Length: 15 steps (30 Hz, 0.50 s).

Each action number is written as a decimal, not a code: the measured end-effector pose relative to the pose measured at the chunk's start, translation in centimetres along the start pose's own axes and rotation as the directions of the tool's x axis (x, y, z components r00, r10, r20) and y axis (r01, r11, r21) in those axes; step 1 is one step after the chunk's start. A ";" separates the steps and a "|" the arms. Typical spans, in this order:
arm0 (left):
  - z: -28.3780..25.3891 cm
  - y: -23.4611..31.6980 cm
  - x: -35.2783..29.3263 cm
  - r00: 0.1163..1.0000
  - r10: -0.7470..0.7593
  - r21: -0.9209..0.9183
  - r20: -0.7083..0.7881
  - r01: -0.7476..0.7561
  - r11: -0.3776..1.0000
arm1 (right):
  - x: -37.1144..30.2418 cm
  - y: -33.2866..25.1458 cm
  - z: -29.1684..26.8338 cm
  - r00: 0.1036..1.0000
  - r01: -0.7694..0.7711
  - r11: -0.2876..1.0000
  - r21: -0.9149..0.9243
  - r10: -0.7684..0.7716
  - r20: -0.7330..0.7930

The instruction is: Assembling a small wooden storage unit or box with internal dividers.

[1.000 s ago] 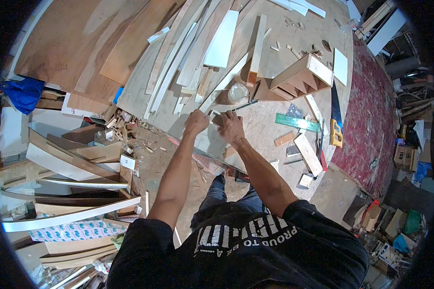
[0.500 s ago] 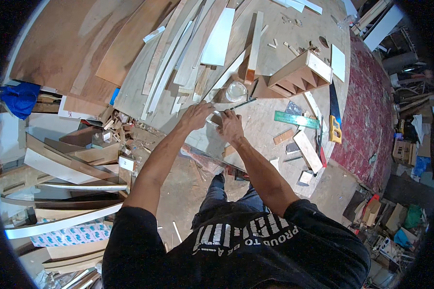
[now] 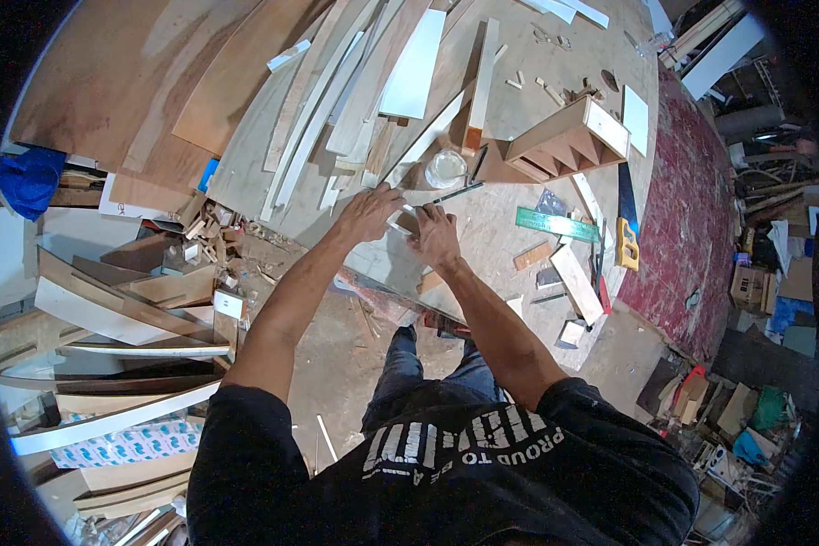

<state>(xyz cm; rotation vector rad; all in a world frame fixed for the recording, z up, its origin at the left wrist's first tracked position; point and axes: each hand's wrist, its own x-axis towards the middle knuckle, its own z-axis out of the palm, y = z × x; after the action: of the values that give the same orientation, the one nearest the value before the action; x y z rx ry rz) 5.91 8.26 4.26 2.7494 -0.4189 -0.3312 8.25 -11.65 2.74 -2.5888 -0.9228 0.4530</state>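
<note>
My left hand (image 3: pixel 370 215) and my right hand (image 3: pixel 435 237) meet over the near edge of the workbench (image 3: pixel 328 238). Between them is a small white-faced wood piece (image 3: pixel 401 220), with the fingers of both hands bent round its ends. Those fingertips are partly hidden. A thin dark stick (image 3: pixel 460 193), perhaps a pencil or brush handle, lies just beyond my right fingers. Past it stands a clear round container (image 3: pixel 446 169) with whitish contents. To the right of that rests a wooden box with angled dividers (image 3: pixel 569 141).
Long wood strips (image 3: pixel 314 118) and a white board (image 3: pixel 414 68) cover the far left bench. On the right lie a green ruler (image 3: pixel 557 224), a yellow-handled handsaw (image 3: pixel 627 244) and a white-faced block (image 3: pixel 577 284). Curved wood parts (image 3: pixel 136 350) are stacked at lower left.
Both hands stay at nearly the same place; the small white piece between them shows a little more and looks slightly turned. The whole view has shifted a little.
</note>
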 end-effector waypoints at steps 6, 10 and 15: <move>0.3 -0.4 0.0 0.999 0.022 -0.005 0.038 -0.022 1.000 | -2.1 1.6 0.3 0.989 0.030 0.977 0.209 0.002 -0.148; 0.1 -0.6 -0.5 1.000 0.012 -0.036 0.019 -0.012 0.999 | -3.7 2.8 0.5 0.980 -0.095 0.928 0.361 0.150 -0.127; 0.1 -0.3 0.3 0.999 0.019 -0.057 0.048 -0.017 0.998 | -3.4 3.9 1.5 0.979 -0.058 0.948 0.313 0.115 -0.167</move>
<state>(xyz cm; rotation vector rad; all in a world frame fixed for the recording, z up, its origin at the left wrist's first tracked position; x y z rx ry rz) 6.23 8.36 3.98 2.6858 -0.4398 -0.4002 7.21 -16.34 0.31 -2.3446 -0.6219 0.3423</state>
